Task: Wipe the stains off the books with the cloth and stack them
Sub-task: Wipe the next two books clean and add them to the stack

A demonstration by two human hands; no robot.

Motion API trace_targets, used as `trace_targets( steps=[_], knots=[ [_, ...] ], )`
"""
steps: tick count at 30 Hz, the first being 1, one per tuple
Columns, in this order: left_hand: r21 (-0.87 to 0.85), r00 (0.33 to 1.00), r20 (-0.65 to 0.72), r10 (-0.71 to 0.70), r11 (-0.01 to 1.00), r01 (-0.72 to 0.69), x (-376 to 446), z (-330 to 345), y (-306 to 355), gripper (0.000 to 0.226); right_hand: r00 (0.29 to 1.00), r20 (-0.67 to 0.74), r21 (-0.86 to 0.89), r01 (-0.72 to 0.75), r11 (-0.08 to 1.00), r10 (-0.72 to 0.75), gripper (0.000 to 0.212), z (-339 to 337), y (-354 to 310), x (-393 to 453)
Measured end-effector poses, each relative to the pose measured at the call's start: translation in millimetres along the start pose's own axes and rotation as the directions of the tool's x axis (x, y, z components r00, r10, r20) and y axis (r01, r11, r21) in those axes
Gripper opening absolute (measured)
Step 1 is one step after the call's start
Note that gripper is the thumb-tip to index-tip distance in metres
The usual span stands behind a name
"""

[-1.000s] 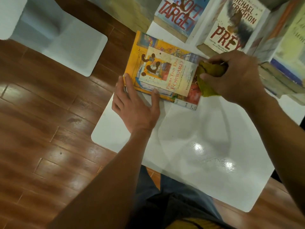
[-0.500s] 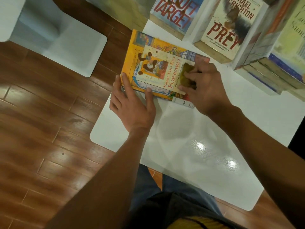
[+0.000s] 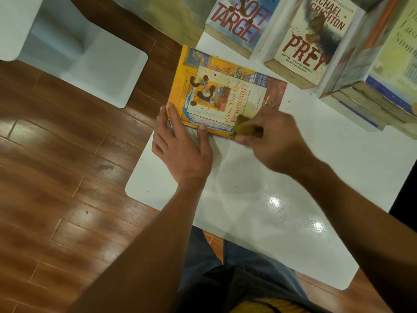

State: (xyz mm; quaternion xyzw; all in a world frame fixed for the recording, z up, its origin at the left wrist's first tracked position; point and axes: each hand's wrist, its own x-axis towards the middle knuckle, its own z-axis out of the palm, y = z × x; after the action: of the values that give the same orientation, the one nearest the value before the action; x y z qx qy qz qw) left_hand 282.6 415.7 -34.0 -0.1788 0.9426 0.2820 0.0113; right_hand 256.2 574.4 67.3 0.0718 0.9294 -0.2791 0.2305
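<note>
My right hand (image 3: 274, 141) gripped the olive cloth (image 3: 247, 127), fingers curled round it, pressing it onto the near right corner of the yellow book (image 3: 225, 96). That book lay flat on the white table (image 3: 282, 199), its far corner jutting past the table's edge. Just left of the cloth, my left hand (image 3: 180, 145) lay with fingers straight, fingertips and thumb resting on the book's near edge. Dark brown stains (image 3: 204, 89) sat on the cover beyond my left fingers, away from the cloth. Farther out from both hands stood the Soft Target book (image 3: 239, 23) and the Prey book (image 3: 313, 39), with a stack of books (image 3: 383, 96) beyond my right hand.
</note>
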Motion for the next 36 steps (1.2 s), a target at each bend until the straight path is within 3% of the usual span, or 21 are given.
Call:
trace_targets(
  steps=[2, 4, 7, 9, 11, 14, 17, 19, 20, 23, 27, 33, 36],
  knots=[
    [-0.007, 1.0, -0.001, 0.0, 1.0, 0.0, -0.4, -0.2, -0.2, 0.07, 0.982, -0.041, 0.284, -0.166, 0.944, 0.185, 0.019, -23.6, 4.6, 6.0],
    [-0.011, 1.0, -0.002, -0.007, 1.0, 0.007, -0.5, -0.2, -0.2, 0.069, 0.946, 0.029, 0.486, -0.295, 0.822, 0.323, 0.018, -42.5, 11.9, 11.4],
    [-0.019, 1.0, 0.001, -0.009, 1.0, 0.009, -0.4, -0.7, -0.1, 0.069, 0.918, 0.118, 0.758, -0.329, 0.563, 0.379, 0.014, -55.3, 17.2, 15.2],
    [-0.024, 1.0, 0.004, -0.011, 1.0, 0.011, -0.1, -0.4, -0.2, 0.069, 0.902, 0.126, 0.822, -0.328, 0.466, 0.413, 0.014, -59.0, 21.6, 19.4],
    [-0.022, 1.0, 0.007, -0.009, 1.0, 0.01, 0.0, -0.3, -0.7, 0.069, 0.899, 0.075, 0.778, -0.322, 0.539, 0.431, 0.018, -60.4, 26.1, 23.4],
    [-0.016, 1.0, 0.009, -0.009, 1.0, 0.01, -0.1, 0.5, -1.2, 0.069, 0.916, -0.136, 0.55, -0.247, 0.797, 0.378, 0.018, -59.3, 23.6, 28.4],
    [-0.019, 1.0, 0.009, -0.016, 1.0, 0.016, 0.4, 0.4, -0.9, 0.07, 0.938, -0.338, 0.174, -0.024, 0.985, 0.082, 0.026, -53.8, 17.1, 29.4],
    [-0.022, 1.0, 0.007, -0.018, 1.0, 0.018, 0.4, 0.1, -0.4, 0.069, 0.942, -0.33, -0.046, 0.046, 0.998, -0.059, 0.04, -42.0, 15.5, 33.2],
    [-0.022, 1.0, 0.006, -0.019, 1.0, 0.019, 0.5, -0.1, -0.1, 0.069, 0.951, -0.298, -0.074, 0.062, 0.995, -0.081, 0.044, -33.7, 14.2, 35.5],
    [-0.023, 1.0, 0.008, -0.018, 1.0, 0.019, -0.7, 0.0, 0.9, 0.069, 0.973, -0.227, 0.005, 0.047, 0.999, -0.045, 0.041, -3.8, 14.4, 40.2],
    [-0.017, 1.0, 0.002, -0.015, 1.0, 0.015, 0.5, 0.3, -0.2, 0.069, 0.943, -0.284, -0.129, 0.144, 0.981, -0.176, 0.024, 17.7, 21.7, 42.6],
    [-0.006, 1.0, -0.007, -0.001, 1.0, 0.001, 0.3, 1.3, -2.8, 0.069, 0.939, -0.236, -0.189, 0.21, 0.959, -0.252, 0.019, 17.0, 22.0, 41.1],
    [0.006, 1.0, -0.006, -0.004, 1.0, 0.005, 0.6, 1.3, -2.4, 0.069, 0.957, -0.191, -0.172, 0.186, 0.967, -0.218, 0.021, 26.4, 16.8, 30.2]
  ],
)
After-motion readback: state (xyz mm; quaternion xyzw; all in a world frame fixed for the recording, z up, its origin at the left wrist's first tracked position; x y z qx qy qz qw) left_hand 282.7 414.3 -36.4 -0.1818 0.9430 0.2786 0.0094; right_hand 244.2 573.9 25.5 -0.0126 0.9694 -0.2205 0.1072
